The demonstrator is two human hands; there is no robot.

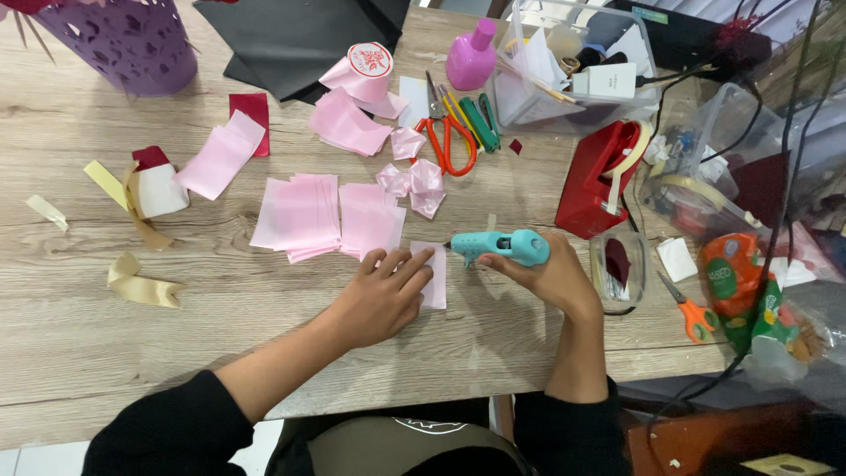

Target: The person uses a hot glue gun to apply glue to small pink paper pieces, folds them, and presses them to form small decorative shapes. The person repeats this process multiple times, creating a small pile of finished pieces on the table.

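My left hand [381, 295] lies flat on a small pink paper strip [435, 284] on the wooden table [220, 326], fingers spread and pressing it down. My right hand [546, 273] grips a teal glue gun [500, 246], whose nozzle points left at the strip's upper edge. Just beyond my left hand lie two stacks of pink paper squares [300, 216]. A folded pink paper bow [414, 183] rests above them.
Orange-handled scissors [448, 132], a red tape dispenser [599, 181], a clear box of supplies [573, 66], a pink bottle [471, 55], a purple cut-out basket [132, 40], black sheets [300, 40] and cream ribbon scraps [137, 284] surround the work spot. Small orange scissors [687, 308] lie right.
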